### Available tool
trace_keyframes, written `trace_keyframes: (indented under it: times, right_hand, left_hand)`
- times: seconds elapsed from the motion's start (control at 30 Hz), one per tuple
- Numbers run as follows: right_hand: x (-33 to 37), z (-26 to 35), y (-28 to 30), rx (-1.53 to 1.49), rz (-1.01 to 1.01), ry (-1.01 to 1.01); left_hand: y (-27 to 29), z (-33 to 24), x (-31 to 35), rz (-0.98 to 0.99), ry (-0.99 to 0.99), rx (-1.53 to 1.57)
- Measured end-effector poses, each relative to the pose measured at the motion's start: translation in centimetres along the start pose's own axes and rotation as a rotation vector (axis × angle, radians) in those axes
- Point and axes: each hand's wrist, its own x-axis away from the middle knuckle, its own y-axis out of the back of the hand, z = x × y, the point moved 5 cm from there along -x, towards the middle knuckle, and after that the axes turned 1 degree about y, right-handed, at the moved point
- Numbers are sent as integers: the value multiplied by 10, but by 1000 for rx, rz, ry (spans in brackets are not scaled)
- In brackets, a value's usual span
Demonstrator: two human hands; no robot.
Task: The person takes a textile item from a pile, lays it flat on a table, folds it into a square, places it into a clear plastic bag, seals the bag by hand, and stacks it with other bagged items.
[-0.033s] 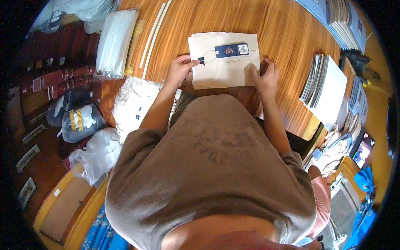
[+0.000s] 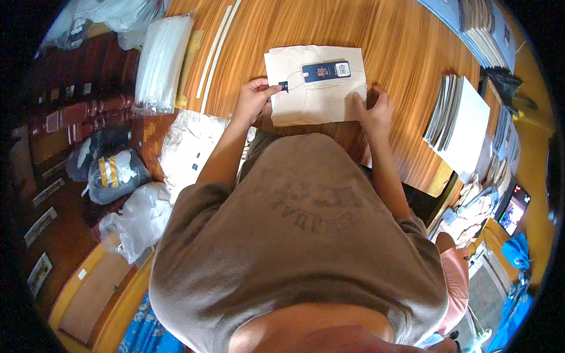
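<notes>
A folded beige garment lies flat on the wooden table in front of me, with a navy hang tag on top. A thin string runs from the tag toward a small dark label at the garment's left edge. There my left hand pinches the edge, thumb on the label and the other fingers partly hidden underneath. Over the right edge, my right hand has its thumb on the cloth and its fingers curled beside it.
A stack of clear plastic sleeves and two pale strips lie to the left. More cream cloth sits below them. On the right stands a pile of grey and white boards. Another person's pink clothing shows at lower right.
</notes>
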Motion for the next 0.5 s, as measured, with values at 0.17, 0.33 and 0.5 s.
trace_keyframes:
  times: [0.17,0.33,0.5]
  right_hand:
    - [-30,-13,-15,-412,170,-178]
    - [-49,-36,-1,-109,-27,-42]
    - [50,-42,11,-375,377,-416]
  left_hand:
    - [-12,22,23,-67,109,-119]
    - [-4,29,74,266,156,-461]
    - [28,-20,40,129,7,-401]
